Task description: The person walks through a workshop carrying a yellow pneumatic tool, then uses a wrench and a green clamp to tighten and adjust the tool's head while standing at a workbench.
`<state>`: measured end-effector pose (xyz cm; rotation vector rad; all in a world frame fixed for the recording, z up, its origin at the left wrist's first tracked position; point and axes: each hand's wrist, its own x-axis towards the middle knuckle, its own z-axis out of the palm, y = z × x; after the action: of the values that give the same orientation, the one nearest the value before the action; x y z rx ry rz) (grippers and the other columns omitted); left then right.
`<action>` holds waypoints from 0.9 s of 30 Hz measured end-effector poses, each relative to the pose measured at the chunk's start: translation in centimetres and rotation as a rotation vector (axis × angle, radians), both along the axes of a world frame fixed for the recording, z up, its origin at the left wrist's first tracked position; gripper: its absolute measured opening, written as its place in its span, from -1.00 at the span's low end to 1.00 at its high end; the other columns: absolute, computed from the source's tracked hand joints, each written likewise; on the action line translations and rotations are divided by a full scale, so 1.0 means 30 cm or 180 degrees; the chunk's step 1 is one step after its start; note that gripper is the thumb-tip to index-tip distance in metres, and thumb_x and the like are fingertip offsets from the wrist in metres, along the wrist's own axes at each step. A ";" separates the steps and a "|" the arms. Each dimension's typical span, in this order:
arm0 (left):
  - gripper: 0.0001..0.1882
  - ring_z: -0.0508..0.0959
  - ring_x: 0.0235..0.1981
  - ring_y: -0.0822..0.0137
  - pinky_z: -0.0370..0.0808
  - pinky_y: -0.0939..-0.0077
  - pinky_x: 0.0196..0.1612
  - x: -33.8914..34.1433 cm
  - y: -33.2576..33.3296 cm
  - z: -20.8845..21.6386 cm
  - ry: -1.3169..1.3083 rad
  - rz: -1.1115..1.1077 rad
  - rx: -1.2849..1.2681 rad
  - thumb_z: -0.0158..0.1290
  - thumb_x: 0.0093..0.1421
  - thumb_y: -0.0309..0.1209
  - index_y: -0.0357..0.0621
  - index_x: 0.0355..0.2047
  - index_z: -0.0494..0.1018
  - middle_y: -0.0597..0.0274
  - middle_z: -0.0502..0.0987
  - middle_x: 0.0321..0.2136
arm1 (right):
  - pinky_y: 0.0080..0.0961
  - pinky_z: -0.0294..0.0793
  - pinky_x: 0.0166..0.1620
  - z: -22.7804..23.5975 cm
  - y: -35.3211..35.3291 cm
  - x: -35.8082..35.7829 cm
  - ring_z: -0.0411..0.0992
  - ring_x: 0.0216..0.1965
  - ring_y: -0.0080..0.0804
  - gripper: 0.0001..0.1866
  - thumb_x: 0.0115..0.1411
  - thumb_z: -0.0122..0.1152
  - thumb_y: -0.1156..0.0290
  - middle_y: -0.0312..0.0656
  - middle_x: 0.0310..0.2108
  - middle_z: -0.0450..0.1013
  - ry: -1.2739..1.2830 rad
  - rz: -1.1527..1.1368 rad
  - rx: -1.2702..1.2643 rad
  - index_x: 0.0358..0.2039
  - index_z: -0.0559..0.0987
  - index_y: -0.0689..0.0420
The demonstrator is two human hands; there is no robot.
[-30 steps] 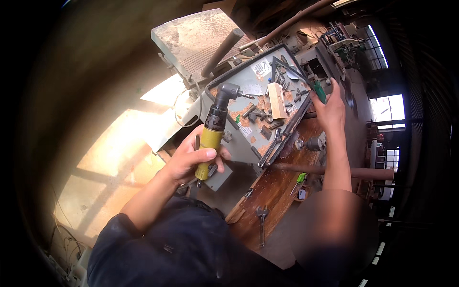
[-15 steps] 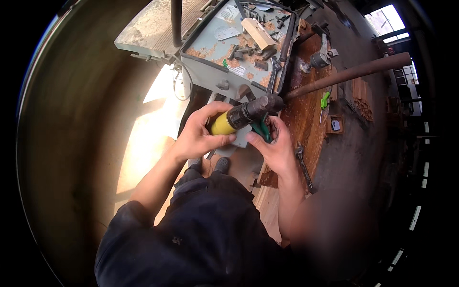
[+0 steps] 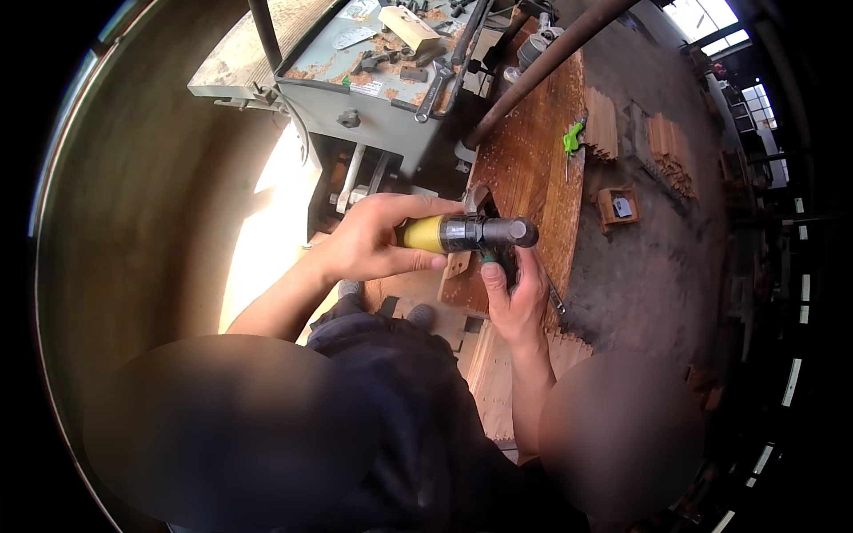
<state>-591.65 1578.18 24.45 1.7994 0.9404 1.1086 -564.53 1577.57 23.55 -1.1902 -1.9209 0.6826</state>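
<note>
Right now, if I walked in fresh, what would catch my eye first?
Probably the yellow and black tool in the person's left grip, near the middle. Next, the bright green handle by the right edge of the brown wooden bench. Then a pale wood block on the grey machine, toward the top.

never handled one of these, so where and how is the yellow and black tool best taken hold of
Probably around the yellow barrel, from the left, fingers over and thumb below, as the left grip has it: it's a cylinder lying crosswise, while the dark head has the right grip close by.
</note>
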 end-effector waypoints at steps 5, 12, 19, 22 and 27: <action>-0.38 0.66 -0.26 -0.11 0.57 0.22 -0.20 0.222 -0.048 0.033 0.0251 -0.0540 0.0141 0.52 0.02 -0.29 -0.32 0.03 0.57 -0.08 0.66 -0.25 | -0.25 0.48 0.01 -0.167 -0.054 0.300 0.48 -0.08 -0.17 -0.30 0.33 0.37 -0.03 -0.04 -0.09 0.47 0.0580 0.0506 -0.0065 0.16 0.40 0.32; -0.42 0.68 -0.31 0.01 0.56 0.28 -0.30 0.451 -0.081 0.075 0.0263 -0.0896 0.0111 0.53 0.02 -0.33 -0.25 0.03 0.60 0.01 0.67 -0.31 | -0.41 0.48 0.02 -0.196 -0.114 0.560 0.46 -0.01 -0.33 -0.10 0.29 0.30 -0.21 -0.07 0.02 0.47 0.0814 0.0665 -0.0031 0.27 0.34 0.37; -0.44 0.56 -0.08 0.45 0.49 0.48 0.04 0.489 -0.004 -0.060 -0.0870 -0.1478 -0.1370 0.48 0.08 -0.51 -0.29 0.09 0.57 0.28 0.63 -0.10 | -0.59 0.47 -0.54 -0.034 -0.191 0.529 0.48 -0.59 -0.52 -0.60 0.48 0.16 0.14 -0.10 -0.29 0.58 0.1827 0.0152 -0.2547 0.08 0.47 0.21; -0.44 0.56 -0.05 0.48 0.52 0.50 0.01 0.489 0.039 -0.132 -0.1075 -0.1908 -0.1829 0.44 0.15 -0.48 -0.31 0.15 0.54 0.30 0.63 -0.08 | -0.65 0.39 -0.62 -0.009 -0.220 0.463 0.44 -0.65 -0.56 -0.55 0.54 0.00 -0.04 -0.06 -0.36 0.59 0.2068 -0.0193 -0.3105 -0.02 0.50 0.15; -0.46 0.57 -0.19 0.49 0.52 0.54 -0.09 0.510 0.084 -0.202 -0.1228 -0.2159 -0.2552 0.46 0.10 -0.40 -0.43 0.04 0.57 0.27 0.66 -0.18 | -0.58 0.49 -0.57 -0.084 -0.246 0.427 0.52 -0.60 -0.46 -0.51 0.57 -0.12 -0.05 -0.07 -0.41 0.59 0.2533 -0.0599 -0.3350 -0.03 0.52 0.15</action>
<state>-576.34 1580.69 18.39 1.0428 0.3822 0.4921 -551.72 1570.20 21.03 -1.3304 -0.7169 1.8357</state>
